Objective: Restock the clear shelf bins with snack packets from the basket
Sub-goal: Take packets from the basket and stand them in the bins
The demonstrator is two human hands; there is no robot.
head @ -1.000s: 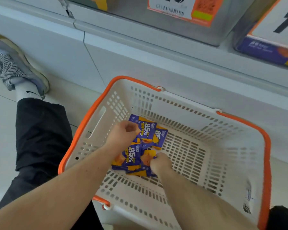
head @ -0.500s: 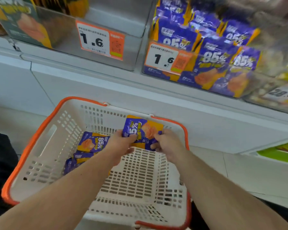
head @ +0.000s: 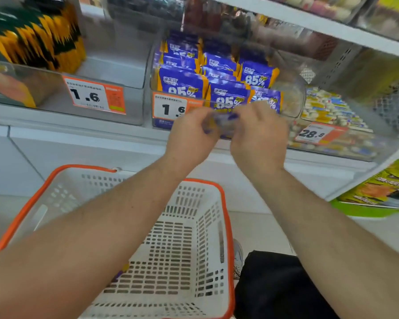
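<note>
a: head view — what is held, and by which hand?

b: a purple and yellow snack packet, blurred, is held between both hands. it is pinched at its left end by the left hand and at its right end by the right hand. both grips are narrow, with the fingers curled onto the packet.

a: where is the packet placed against the shelf?

b: it is raised in front of the clear bin, just at the front edge, beside the price tag marked 1.6. whether the bin wall is touched cannot be told because of the blur.

a: what is seen inside that bin?

b: rows of matching purple packets printed with 85% are stood upright, filling much of the bin.

a: and the basket?

b: the white basket with an orange rim is set on the floor below the hands, near the base of the shelf unit. most of its bottom is hidden by the forearms; a small purple and yellow scrap is seen under the left forearm, but what it is cannot be told.

a: what else is shown?

b: to the left, a second bin with green and yellow packets and another tag marked 1.6 is seen. to the right, a tag marked 28.8 is fixed on a bin of small mixed sweets. a dark trouser leg is seen at the lower right.
</note>
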